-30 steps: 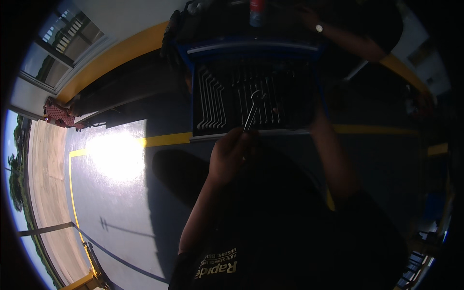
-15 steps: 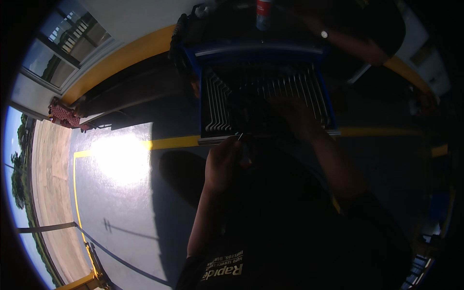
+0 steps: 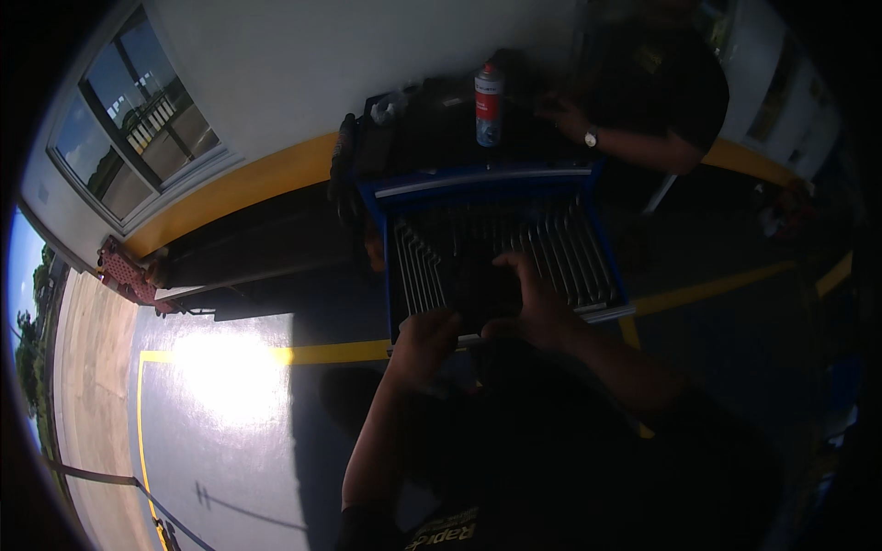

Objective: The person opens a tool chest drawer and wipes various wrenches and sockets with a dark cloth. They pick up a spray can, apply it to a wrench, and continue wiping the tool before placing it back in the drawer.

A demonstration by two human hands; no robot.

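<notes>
My left hand [image 3: 427,344] is closed at the front edge of an open blue tool drawer [image 3: 606,234], its fingers curled round something too dark to make out. Just right of it, my right hand [image 3: 542,308] curves its thumb and forefinger round a dark object [image 3: 487,286] whose kind is lost in shadow. Both hands are close together, over the drawer's near part. Shiny wrenches lie in the drawer in two rows, a left set [image 3: 421,271] and a right set [image 3: 570,253].
A red and white spray can [image 3: 489,110] stands on the dark cabinet top. Behind it on the right is another person, with a watch on the wrist [image 3: 593,138]. A long dark bench [image 3: 248,248] extends left along the wall. Yellow lines [image 3: 340,353] cross the grey floor.
The view has tipped up, so the drawer and spray can appear lower. My right hand's fingers now curve round the dark object. A shiny tip at my left fingers no longer shows.
</notes>
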